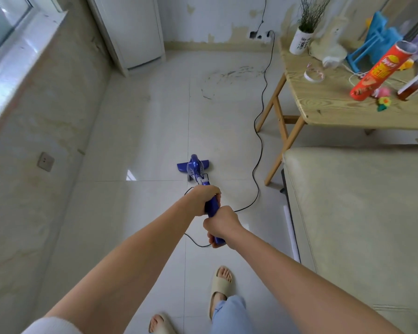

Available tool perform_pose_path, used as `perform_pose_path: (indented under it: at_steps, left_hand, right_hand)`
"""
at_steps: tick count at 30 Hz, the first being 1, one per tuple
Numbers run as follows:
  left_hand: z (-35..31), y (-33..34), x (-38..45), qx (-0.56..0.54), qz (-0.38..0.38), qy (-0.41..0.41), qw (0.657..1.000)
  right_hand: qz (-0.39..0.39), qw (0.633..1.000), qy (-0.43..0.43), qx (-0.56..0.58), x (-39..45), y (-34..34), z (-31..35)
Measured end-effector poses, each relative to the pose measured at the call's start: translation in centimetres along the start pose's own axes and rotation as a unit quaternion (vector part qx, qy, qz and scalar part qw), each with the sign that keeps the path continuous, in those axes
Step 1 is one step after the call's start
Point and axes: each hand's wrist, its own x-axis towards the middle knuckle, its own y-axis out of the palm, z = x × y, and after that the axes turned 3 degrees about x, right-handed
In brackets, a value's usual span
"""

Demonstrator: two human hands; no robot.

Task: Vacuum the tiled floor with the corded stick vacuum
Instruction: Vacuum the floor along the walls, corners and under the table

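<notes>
A blue corded stick vacuum (195,168) stands on the pale tiled floor (143,131), its wide nozzle flat on a tile ahead of me. My left hand (204,198) grips the blue handle higher up the stick. My right hand (221,224) grips the handle's near end. The black cord (260,145) runs from the handle across the floor, past the table leg, up to a wall socket (267,34). A patch of dark scattered dirt (229,79) lies on the tiles further ahead.
A wooden table (333,109) stands at the right with a red crisp tube (381,71), a potted plant (302,37) and small items. A cream sofa (362,213) fills the near right. A white cabinet (133,30) stands at the back; a windowed wall runs along the left.
</notes>
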Motion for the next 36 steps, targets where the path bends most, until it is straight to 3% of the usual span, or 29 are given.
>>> perform_pose_path:
  at_steps: [7,17,25,36]
  left_hand:
    - [4.3,-4.5,-6.3,0.090,0.033,-0.022,0.995]
    - [8.3,-12.5,-8.8,0.130,0.080,-0.026,0.988]
    - [4.5,-13.0,-5.2,0.113,0.054,0.012,0.992]
    - [-8.5,-10.1,4.7,0.101,0.042,0.021,0.994]
  right_hand:
    - [0.017,0.997,0.012,0.068,-6.8,6.3,-1.1]
    - [-0.035,0.980,0.030,0.191,-9.4,17.5,-1.5]
    - [-0.064,0.989,0.022,0.135,-5.5,16.5,2.5]
    - [-0.080,0.992,0.004,0.097,6.9,8.9,10.3]
